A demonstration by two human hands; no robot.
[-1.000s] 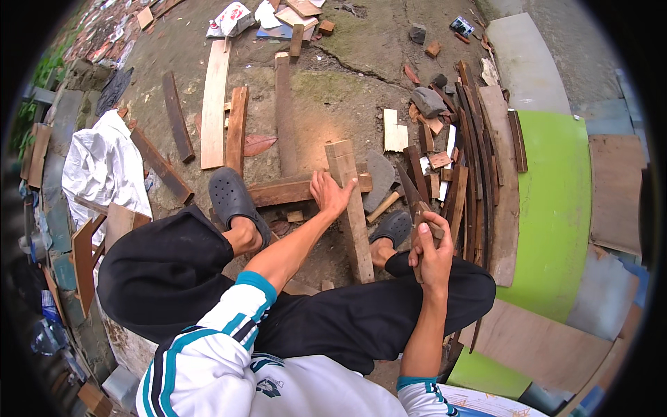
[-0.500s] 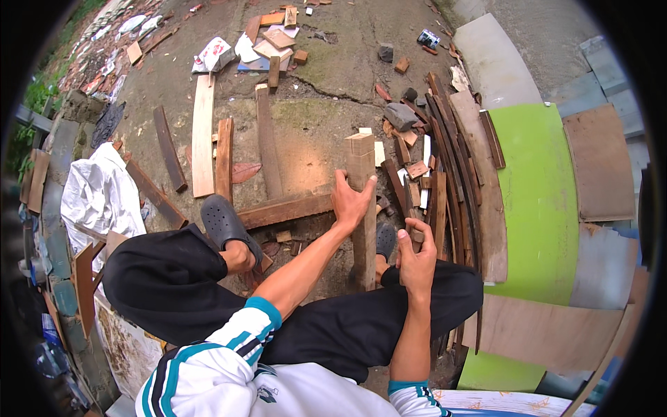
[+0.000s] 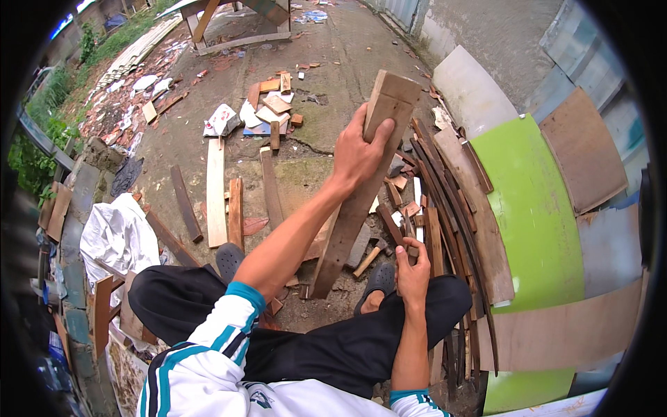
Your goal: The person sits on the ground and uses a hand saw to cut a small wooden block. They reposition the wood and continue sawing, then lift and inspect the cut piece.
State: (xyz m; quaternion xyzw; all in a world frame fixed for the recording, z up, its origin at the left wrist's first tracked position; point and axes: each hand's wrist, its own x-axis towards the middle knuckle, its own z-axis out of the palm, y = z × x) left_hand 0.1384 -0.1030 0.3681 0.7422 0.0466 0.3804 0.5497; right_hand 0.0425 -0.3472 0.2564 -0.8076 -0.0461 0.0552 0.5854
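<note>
Plank up, I'm apparently positioning it, left hand clasping, right hand gripping a saw. Steadiness seems needed next.

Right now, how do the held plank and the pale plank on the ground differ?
The held plank is brown; the pale plank is cream. The held plank slants, gripped by the left hand; the pale plank lies on the ground. Both are long pieces of wood.

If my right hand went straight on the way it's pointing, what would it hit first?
Most likely the loose wood scraps lying just ahead of your right hand, though its height above them is hard to judge from this view.
</note>
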